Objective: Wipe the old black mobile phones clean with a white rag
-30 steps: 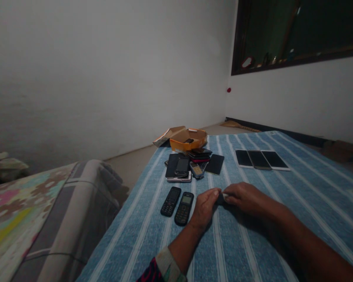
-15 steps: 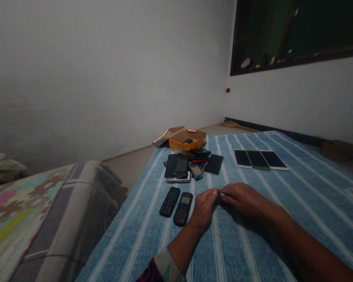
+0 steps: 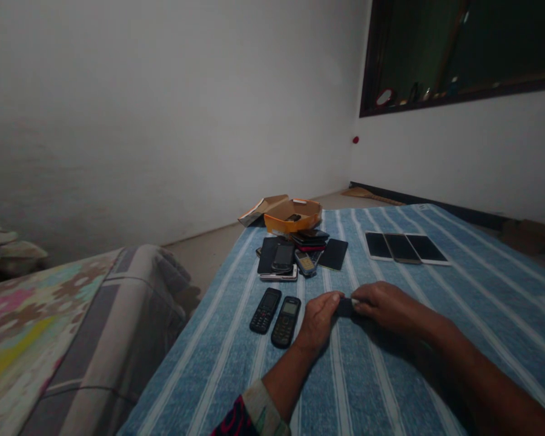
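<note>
My left hand [image 3: 319, 318] is closed on the left end of a small, dark, phone-like thing [image 3: 346, 307]. My right hand [image 3: 381, 304] grips the other end, fingers pressed together. Most of that thing is hidden by the hands, just over the cloth. Left of my left hand, two black keypad phones lie side by side: a nearer one [image 3: 286, 323] and another [image 3: 265, 310]. Beyond them is a loose heap with a grey keypad phone [image 3: 305, 262], a dark touchscreen phone [image 3: 283, 257] and a stack of phones [image 3: 309, 240].
Three flat phones with white or gold edges [image 3: 402, 248] lie in a row at the back right. An orange open box [image 3: 277, 226] with a phone inside stands behind the heap. Blue striped cloth [image 3: 218, 363] covers the surface. A draped bed-like surface [image 3: 95, 339] is at left.
My hands have moved slightly apart, and more of the dark thing between them shows. The whole view has shifted a little; the other phones lie as before.
</note>
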`<state>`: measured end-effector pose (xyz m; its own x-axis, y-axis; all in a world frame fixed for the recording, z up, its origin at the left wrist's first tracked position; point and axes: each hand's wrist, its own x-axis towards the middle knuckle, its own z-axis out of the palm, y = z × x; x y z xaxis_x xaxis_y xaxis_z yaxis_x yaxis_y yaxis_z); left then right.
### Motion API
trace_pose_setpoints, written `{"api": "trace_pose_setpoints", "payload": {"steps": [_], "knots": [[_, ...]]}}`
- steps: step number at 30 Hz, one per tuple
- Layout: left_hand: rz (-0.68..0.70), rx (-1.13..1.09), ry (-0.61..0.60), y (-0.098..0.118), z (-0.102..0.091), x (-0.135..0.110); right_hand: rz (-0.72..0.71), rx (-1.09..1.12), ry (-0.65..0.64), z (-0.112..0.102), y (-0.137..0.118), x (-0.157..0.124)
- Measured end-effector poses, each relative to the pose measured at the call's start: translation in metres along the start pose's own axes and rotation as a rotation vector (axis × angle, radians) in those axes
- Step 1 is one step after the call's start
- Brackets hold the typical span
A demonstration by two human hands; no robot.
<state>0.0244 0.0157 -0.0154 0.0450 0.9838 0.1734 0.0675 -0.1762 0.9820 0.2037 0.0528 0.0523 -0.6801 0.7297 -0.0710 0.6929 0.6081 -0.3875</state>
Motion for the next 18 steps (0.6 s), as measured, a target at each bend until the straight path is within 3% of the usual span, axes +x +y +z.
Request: {"api": "trace_pose_setpoints", "payload": {"steps": [8,18], "knots": [[0.048,-0.032,-0.061,0.001,0.002,0.002,-0.018,-0.097,0.133,0.021,-0.015,0.009],[0.043,-0.006,-0.053,0.002,0.000,-0.001,-0.011,-0.067,0.048,0.011,-0.010,0.005]]}}
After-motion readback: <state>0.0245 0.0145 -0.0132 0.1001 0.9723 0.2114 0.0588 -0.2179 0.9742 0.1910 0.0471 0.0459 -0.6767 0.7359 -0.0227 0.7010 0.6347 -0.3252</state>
